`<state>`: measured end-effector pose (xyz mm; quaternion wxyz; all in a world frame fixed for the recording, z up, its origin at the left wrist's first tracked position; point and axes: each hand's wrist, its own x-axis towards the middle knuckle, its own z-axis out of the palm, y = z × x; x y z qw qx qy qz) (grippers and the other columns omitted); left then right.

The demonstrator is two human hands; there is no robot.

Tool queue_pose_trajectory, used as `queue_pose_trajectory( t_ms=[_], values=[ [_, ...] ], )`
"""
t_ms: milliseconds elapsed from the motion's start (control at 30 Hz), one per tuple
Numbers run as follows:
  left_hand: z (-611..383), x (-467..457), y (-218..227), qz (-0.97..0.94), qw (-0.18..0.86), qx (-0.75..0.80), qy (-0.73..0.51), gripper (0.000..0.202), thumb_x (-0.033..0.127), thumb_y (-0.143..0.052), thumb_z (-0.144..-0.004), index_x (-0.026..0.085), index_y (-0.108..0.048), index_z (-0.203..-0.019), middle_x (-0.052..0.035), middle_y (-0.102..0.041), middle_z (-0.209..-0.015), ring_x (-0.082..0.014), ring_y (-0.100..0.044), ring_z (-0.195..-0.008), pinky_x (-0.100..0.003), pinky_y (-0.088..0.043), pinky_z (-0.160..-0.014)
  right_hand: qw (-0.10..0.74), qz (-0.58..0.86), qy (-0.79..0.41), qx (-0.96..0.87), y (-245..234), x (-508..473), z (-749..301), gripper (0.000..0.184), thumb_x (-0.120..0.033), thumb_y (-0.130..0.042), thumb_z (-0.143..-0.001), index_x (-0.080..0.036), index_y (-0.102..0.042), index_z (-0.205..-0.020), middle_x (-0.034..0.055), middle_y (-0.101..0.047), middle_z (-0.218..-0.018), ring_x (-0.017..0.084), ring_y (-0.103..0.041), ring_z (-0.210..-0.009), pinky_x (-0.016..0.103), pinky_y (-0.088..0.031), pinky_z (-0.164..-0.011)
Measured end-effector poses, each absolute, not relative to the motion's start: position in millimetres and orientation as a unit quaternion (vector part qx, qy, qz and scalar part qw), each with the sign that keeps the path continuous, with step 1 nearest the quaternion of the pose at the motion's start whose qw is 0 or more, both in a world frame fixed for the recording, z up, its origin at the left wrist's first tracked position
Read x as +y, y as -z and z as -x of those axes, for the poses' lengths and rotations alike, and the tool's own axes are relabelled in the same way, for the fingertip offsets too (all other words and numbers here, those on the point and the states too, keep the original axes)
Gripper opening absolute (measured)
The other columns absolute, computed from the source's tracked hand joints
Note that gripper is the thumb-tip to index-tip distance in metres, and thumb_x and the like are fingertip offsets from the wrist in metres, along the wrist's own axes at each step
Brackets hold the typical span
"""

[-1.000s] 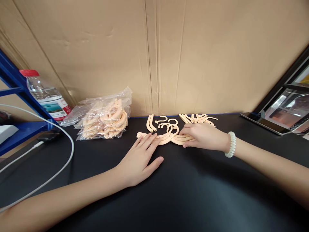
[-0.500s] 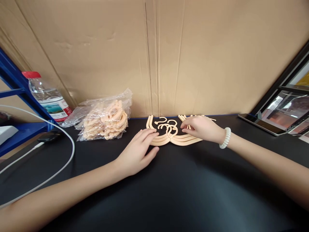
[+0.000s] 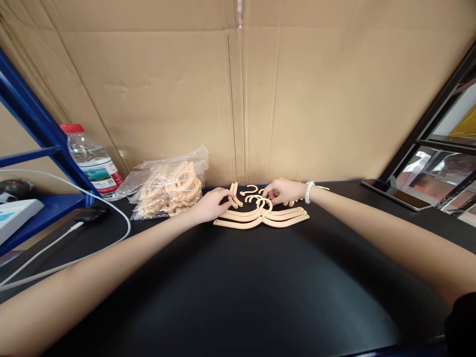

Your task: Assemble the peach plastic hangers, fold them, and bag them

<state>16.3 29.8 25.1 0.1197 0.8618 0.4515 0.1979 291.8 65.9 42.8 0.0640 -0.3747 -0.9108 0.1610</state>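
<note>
Left hand (image 3: 212,205): reaches over the left end of the hanger stack, fingertips at the upright-lying curved strips; whether it grips one, I cannot tell.
Right hand (image 3: 283,191): bent fingers, just beyond the hooks of the stack; its fingertips are partly hidden, so I cannot tell whether it grasps a piece.
Wristband (image 3: 308,192): white and coiled, around the right wrist.
Hanger stack (image 3: 241,225): peach-coloured, flat near the far edge of the table (image 3: 238,287), its arms spreading left and right from the middle, hooks overlapping and pointing far.
Curved strips (image 3: 237,198): side by side, beyond the stack's left arms.
Loose hook (image 3: 244,193): between the two hands, right of the strips.
Small pieces: partly covered by the right hand, beneath and beyond its wrist.
Plastic bag (image 3: 169,191): clear, filled with more peach parts, left of the strips.
Bottle (image 3: 98,171): red-capped, left of the bag, leaning toward the blue frame (image 3: 29,104).
White cable (image 3: 128,225): looping across the left side.
Tablet (image 3: 396,194): dark-faced, far right, by a black rack.
Cardboard (image 3: 316,99): standing behind everything.
</note>
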Motion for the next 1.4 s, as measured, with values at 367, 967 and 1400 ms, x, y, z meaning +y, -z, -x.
queue_pose_trajectory(
  t_ms=[367, 967, 1400],
  values=[
    [-11.9, 48.8, -15.3, -0.873, 0.083, 0.443, -0.188, 0.018, 0.019, -0.049, -0.080, 0.022, -0.066, -0.084, -0.0072, -0.064, -0.095, -0.0257, -0.062, -0.098, -0.039, -0.051, -0.089, 0.273, 0.449, -0.137, -0.840, -35.7, 57.3, -304.4, 0.017, -0.026, -0.055, -0.084, -0.015, -0.068, -0.087, 0.0052, -0.065, -0.082, 0.015, -0.057, -0.070, 0.030, -0.045, -0.070],
    [-41.8, -52.5, -21.1, -0.884, 0.132, 0.260, -0.365, 0.020, 0.013, -0.035, -0.098, 0.021, -0.053, -0.094, -0.0114, -0.060, -0.121, -0.0218, -0.056, -0.117, -0.038, -0.047, -0.095, 0.360, 0.398, -0.383, -0.752, -46.3, -40.5, -296.7, 0.013, -0.035, -0.036, -0.100, -0.024, -0.041, -0.099, -0.0080, -0.043, -0.073, 0.003, -0.042, -0.037, 0.017, -0.030, -0.037],
    [-48.2, -67.9, -4.8, -0.718, 0.464, 0.314, -0.413, 0.013, 0.032, -0.055, -0.093, 0.020, -0.054, -0.088, -0.0018, -0.053, -0.092, -0.0167, -0.060, -0.084, -0.039, -0.059, -0.078, 0.467, 0.354, -0.605, -0.539, -14.2, -70.7, -270.7, 0.023, -0.040, -0.071, -0.083, -0.017, -0.066, -0.085, 0.0025, -0.061, -0.090, 0.008, -0.051, -0.061, 0.024, -0.041, -0.051]
  ],
)
